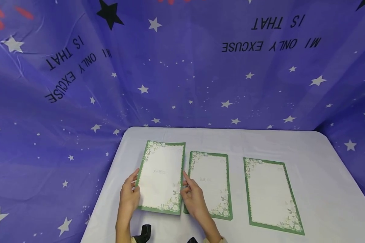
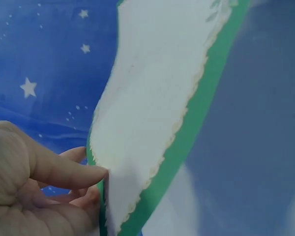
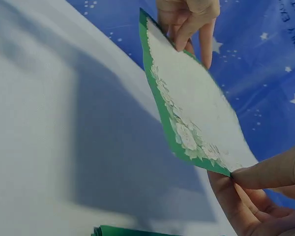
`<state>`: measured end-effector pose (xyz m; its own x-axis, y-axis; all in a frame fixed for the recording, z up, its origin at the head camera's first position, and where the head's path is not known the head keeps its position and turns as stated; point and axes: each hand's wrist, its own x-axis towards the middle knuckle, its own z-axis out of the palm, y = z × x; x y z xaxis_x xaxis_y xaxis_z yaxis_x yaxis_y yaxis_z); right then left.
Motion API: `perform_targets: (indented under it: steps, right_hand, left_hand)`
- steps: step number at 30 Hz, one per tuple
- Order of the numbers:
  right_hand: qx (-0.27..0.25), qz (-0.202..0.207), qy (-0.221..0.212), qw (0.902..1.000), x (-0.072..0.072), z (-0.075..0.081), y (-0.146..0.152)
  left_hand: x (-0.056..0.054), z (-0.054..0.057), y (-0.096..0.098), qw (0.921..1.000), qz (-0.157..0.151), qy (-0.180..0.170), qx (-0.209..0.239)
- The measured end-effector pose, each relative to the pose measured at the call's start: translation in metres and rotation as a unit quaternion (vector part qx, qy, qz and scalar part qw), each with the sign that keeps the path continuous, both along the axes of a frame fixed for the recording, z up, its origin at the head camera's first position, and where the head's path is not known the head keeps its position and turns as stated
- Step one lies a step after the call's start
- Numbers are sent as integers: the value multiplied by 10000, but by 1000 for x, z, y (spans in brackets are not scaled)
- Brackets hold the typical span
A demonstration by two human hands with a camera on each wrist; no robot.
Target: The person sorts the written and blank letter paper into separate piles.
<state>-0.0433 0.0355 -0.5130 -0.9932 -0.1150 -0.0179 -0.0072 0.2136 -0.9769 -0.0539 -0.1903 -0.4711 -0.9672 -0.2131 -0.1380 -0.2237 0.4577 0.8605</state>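
A sheet of white paper with a green floral border (image 1: 159,182) is held up over the left part of the table, its face bearing small handwriting. My left hand (image 1: 129,195) pinches its left edge, thumb on the front and fingers behind. At the opposite edge, my right hand (image 1: 196,200) grips it between thumb and fingers. The sheet bows in the left wrist view, and its shadow falls on the cloth in the right wrist view. Just right of it lies a small stack of matching sheets (image 1: 211,192), partly covered by my right hand, with handwriting on the top one.
Farther right, another green-bordered sheet (image 1: 270,195) lies flat, with no writing visible on it. A white cloth covers the table (image 1: 322,189). Purple-blue star-printed fabric (image 1: 200,84) hangs behind and at both sides. Black wrist gear (image 1: 145,233) shows at the near edge.
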Motion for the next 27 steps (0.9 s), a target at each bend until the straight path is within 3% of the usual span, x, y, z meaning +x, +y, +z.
perform_targets:
  steps: [6,12,21,27]
  right_hand:
    - [482,-47,456,9978,-12,-19,-14]
    - [1233,-290,555,9904,-16,-41,-28]
    - [1955,-608,258,9785,-19,-40,-37]
    - [2259,-731,-57,9714,-20,-34,-45]
  left_hand:
    - [-8,-32,-2,9998,146,-77,-148]
    - [-16,-62,0,9987,328,35,-378]
    - [-24,-73,1,9970,511,68,-574]
    - [-27,-74,5,9959,577,-52,-702]
